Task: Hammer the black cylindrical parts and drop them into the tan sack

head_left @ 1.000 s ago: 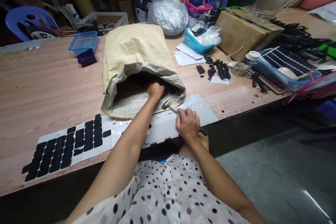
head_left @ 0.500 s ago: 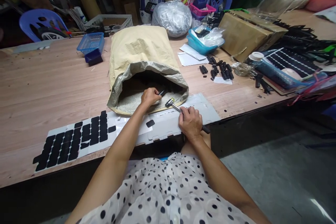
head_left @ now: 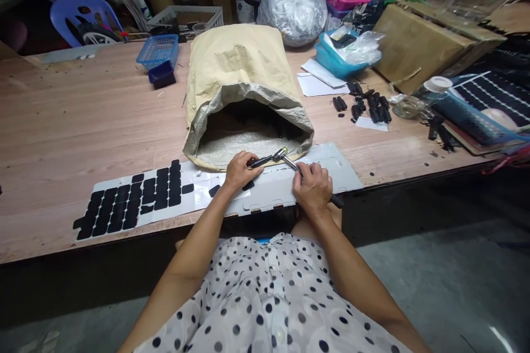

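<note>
My left hand is closed on a thin black rod-like part, held just in front of the mouth of a tan woven sack that lies open on the wooden table. Fingers wrapped, my right hand grips a small metal hammer, whose head sits close to the end of the black part. Both hands rest over a grey plastic sheet. Black rectangular pads cover the sheet's left end.
Loose black parts lie right of the sack. A blue tray, a cardboard box, a blue basket and a clear bag stand further back. More black parts and a jar crowd the right end.
My left hand came out of the sack with a black part and moved toward me, onto the grey sheet beside the hammer head. The right hand kept its grip on the hammer.
</note>
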The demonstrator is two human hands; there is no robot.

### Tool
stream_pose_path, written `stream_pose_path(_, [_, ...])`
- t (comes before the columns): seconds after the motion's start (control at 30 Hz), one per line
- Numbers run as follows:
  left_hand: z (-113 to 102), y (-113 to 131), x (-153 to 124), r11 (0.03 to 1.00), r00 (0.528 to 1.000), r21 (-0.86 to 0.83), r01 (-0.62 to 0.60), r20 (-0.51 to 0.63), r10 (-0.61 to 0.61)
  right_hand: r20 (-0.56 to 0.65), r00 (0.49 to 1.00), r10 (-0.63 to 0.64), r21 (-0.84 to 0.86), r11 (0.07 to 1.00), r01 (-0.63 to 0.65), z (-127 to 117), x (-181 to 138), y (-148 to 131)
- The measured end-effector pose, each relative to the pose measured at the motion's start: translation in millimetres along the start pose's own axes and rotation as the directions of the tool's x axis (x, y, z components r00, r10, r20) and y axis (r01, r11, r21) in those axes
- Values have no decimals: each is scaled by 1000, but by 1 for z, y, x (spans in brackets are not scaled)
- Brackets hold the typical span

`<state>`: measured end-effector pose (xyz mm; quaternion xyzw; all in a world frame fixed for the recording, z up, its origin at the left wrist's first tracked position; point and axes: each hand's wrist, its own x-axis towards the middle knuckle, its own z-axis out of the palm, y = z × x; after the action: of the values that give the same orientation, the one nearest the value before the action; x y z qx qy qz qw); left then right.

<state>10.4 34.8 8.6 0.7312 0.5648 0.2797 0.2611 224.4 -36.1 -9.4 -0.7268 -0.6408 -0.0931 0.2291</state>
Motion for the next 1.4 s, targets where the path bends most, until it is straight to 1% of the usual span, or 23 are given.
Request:
stream_pose_path(0.13, [1, -3, 1, 1000, 1000, 10, -13, 6, 13, -9, 1000, 2, 28, 1000, -2, 1, -1, 2])
stream_pose_path(0.3, [0, -10, -1, 997, 999, -65, -40, 6, 40, -75, 997, 12, 74, 997, -6, 5, -3, 6])
stream_pose_path(0.4, [1, -14, -1, 992, 995, -78, -97, 20, 99, -97, 995, 5, 115, 993, 6, 6, -2, 10])
stream_pose_path(0.5, [2, -14, -1, 987, 985, -12, -158, 66, 158, -105, 994, 13, 181, 983, 6, 5, -3, 11])
stream_pose_path(0.6, [2, -13, -1, 983, 978, 44, -181, 111, 175, -107, 992, 67, 313, 949, -30, 1, -10, 8])
stream_pose_path(0.7, [1, -10, -2, 979, 973, 58, -194, 135, 185, -92, 987, 130, 458, 886, -74, -1, -18, 6])
stream_pose_path(0.83, [-1, -6, -4, 975, 969, 90, -202, 161, 186, -30, 985, 171, 550, 826, -127, -3, -19, 7])
stream_pose_path(0.97, [-1, -2, -6, 974, 972, 131, -186, 168, 164, 29, 982, 186, 581, 797, -168, -5, -15, 9])
stream_pose_path(1.07, [0, 2, -9, 979, 979, 136, -154, 159, 132, 28, 984, 174, 586, 795, -158, -11, -16, 8])
stream_pose_path(1.23, [5, 6, -11, 993, 993, 104, -48, 109, 36, 36, 996, 84, 537, 839, -91, -22, -23, 1])
stream_pose_path(1.4, [10, 6, -11, 996, 998, 81, -40, 59, 36, 55, 998, -9, 458, 889, -18, -29, -25, -9])
